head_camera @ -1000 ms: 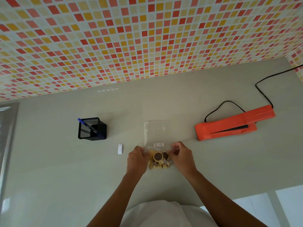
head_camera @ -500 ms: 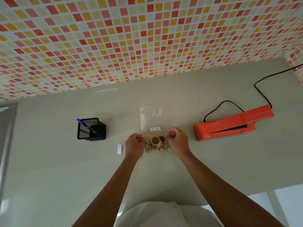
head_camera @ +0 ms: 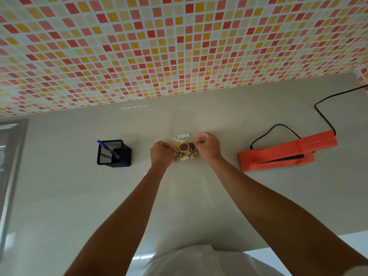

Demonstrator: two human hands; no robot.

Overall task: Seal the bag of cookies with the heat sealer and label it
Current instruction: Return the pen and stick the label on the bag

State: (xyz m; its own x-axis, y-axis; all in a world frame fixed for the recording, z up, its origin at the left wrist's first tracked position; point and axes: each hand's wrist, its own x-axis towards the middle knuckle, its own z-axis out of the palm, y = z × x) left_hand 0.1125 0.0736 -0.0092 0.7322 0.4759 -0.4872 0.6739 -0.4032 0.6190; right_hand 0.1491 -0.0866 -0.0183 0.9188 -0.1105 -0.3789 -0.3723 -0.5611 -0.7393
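Note:
A clear plastic bag of cookies (head_camera: pixel 185 152) is held over the grey counter, with yellow and brown cookies bunched at its bottom. A small white printed label (head_camera: pixel 183 136) shows on its upper part. My left hand (head_camera: pixel 161 155) pinches the bag's left edge. My right hand (head_camera: pixel 208 147) pinches its right edge. The bag's clear top blurs against the counter, so I cannot make out its mouth. The orange heat sealer (head_camera: pixel 286 153) lies to the right, its lid slightly raised, apart from my hands.
A black mesh pen holder (head_camera: pixel 113 154) with a blue pen (head_camera: pixel 108 149) stands to the left. The sealer's black cord (head_camera: pixel 322 116) runs back toward the tiled wall. A metal sink edge (head_camera: pixel 12 156) is at the far left. The counter's front edge is near my body.
Both hands have carried the bag away from me toward the wall, and my arms are more stretched out. The small white strip beside my left hand is now out of sight.

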